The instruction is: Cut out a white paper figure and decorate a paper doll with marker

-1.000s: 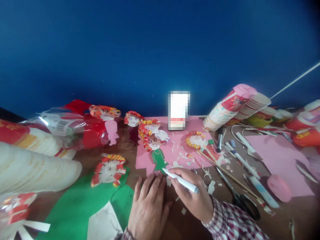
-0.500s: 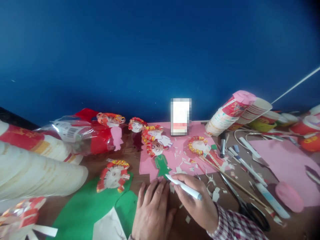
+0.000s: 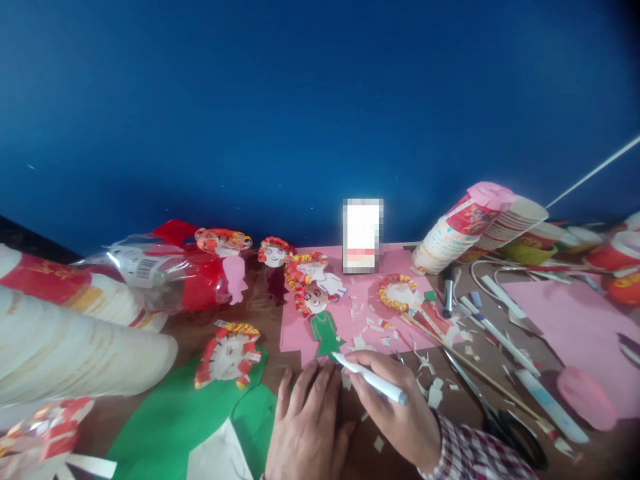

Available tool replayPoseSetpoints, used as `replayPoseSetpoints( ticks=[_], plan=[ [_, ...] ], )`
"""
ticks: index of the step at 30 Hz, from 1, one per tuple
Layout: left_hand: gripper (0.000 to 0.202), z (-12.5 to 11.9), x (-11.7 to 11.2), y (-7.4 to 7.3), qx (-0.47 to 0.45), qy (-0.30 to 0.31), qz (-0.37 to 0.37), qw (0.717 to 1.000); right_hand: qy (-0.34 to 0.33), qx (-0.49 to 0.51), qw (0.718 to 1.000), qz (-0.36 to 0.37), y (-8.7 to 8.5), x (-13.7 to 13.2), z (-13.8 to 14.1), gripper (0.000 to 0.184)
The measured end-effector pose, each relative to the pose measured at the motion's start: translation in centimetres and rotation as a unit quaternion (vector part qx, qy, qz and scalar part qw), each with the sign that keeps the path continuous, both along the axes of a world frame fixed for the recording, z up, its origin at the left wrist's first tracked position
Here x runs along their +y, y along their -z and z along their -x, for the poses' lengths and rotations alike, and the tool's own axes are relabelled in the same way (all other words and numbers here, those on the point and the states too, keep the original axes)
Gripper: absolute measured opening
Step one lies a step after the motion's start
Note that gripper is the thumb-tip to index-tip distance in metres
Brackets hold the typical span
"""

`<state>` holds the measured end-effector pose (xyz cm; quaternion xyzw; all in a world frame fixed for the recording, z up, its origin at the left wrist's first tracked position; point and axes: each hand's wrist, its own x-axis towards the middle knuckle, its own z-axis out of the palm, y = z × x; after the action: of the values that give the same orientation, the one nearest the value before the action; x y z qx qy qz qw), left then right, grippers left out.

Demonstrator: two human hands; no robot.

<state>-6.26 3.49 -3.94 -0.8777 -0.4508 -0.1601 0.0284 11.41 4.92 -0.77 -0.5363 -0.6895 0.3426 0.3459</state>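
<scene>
My right hand (image 3: 395,407) is closed around a white marker pen (image 3: 370,378), whose tip points left toward the lower edge of a paper doll in a green dress (image 3: 323,320). My left hand (image 3: 307,427) lies flat on the table with its fingers stretched out, just left of the pen tip. The doll lies on a pink paper sheet (image 3: 360,313) strewn with small paper scraps. Another doll head with red and yellow curled hair (image 3: 397,292) lies on the same sheet.
A green paper sheet (image 3: 170,420) with a doll head (image 3: 229,347) lies at the left. Stacked paper cups (image 3: 475,223) lean at the back right, more cup stacks (image 3: 75,347) at the left. Scissors (image 3: 500,417), sticks and pens lie to the right. A blue wall stands behind.
The view has shifted slightly, so everything sits a little lower and further right in the picture. Both hands keep their pose, the pen still at the doll's lower edge.
</scene>
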Motion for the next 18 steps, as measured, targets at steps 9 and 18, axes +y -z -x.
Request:
replayPoseSetpoints(
  ticks=[9, 18],
  plan=[
    [0.048, -0.17, -0.01, -0.25, -0.01, -0.005, 0.003, 1.0, 0.002, 0.007, 1.0, 0.028, -0.53, 0.09, 0.08, 0.012],
    [0.045, -0.77, -0.03, -0.62, -0.045, -0.023, 0.011, 0.999, -0.001, 0.001, 1.0, 0.023, -0.63, 0.22, 0.03, 0.008]
  ],
)
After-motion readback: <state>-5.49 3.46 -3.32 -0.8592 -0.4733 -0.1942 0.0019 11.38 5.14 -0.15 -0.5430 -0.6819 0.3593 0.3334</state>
